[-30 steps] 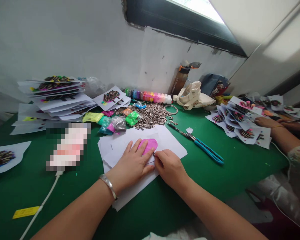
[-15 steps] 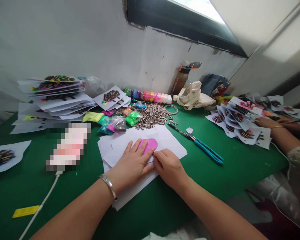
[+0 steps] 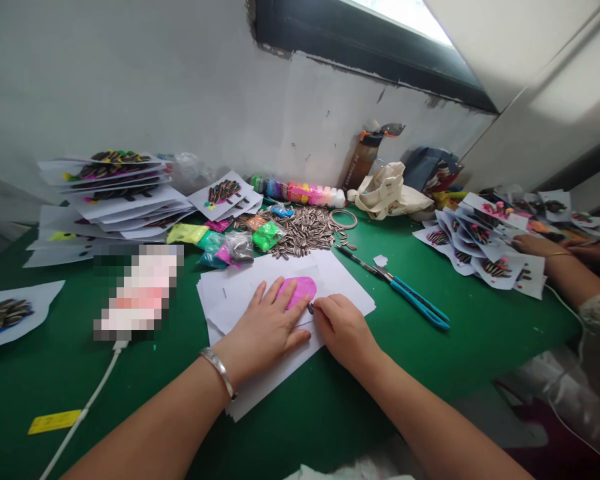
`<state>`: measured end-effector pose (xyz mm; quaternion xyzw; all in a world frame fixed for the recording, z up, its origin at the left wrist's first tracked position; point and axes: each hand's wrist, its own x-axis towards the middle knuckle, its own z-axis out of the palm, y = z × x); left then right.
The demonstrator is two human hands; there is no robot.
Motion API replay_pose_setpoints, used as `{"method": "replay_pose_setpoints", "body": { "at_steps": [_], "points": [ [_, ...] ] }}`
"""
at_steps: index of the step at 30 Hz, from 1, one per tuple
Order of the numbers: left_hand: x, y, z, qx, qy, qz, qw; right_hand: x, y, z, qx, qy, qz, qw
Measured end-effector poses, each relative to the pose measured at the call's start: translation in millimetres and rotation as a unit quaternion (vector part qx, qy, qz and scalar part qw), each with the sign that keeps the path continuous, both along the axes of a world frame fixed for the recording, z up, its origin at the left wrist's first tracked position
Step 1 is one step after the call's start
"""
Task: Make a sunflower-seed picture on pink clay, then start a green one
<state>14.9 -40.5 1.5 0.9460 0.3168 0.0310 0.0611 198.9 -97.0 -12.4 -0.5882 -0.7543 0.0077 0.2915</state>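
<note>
A flat pink clay shape (image 3: 306, 287) lies on a stack of white paper (image 3: 353, 288). My left hand (image 3: 270, 320) rests over the clay and paper with its fingers spread, partly covering the pink shape. Just right of the clay, my right hand (image 3: 341, 328) is closed, its thumb and index finger pinched at a small dark striped seed (image 3: 311, 309) close to my left index fingertip. Behind the paper is a pile of striped seeds (image 3: 307, 230), with bagged clay, such as a bright green packet (image 3: 267, 236), at its left.
Tweezers with blue handles (image 3: 415, 301) and a black pen (image 3: 355, 259) lie to the right. At the left are stacked seed pictures (image 3: 125, 207) and a blurred-out device on a white cable (image 3: 103, 373). Another person's arm (image 3: 575, 270) reaches over pictures at the far right.
My right hand has shifted slightly right and up, and the dark seed at its fingertips now shows more clearly. My left hand stays spread, its thumb a little farther from my right hand.
</note>
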Motion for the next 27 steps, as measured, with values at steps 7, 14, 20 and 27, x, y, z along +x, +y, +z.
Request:
{"method": "replay_pose_setpoints", "body": {
  "at_steps": [7, 14, 20, 27],
  "points": [
    [0.3, 0.2, 0.3, -0.002, 0.002, 0.001, 1.000, 1.4, -1.1, -1.5, 0.003, 0.014, 0.008, 1.000],
    [0.5, -0.1, 1.4, -0.002, 0.000, 0.002, 1.000, 3.3, -1.3, -4.1, 0.002, 0.002, 0.009, 1.000],
    [1.1, 0.3, 5.3, -0.019, 0.009, 0.003, 1.000, 5.9, -6.6, -2.5, -0.012, 0.004, 0.029, 1.000],
    [1.5, 0.8, 5.0, -0.028, 0.012, 0.002, 1.000, 8.9, -9.1, -3.2, -0.021, 0.006, 0.035, 0.999]
  ]
}}
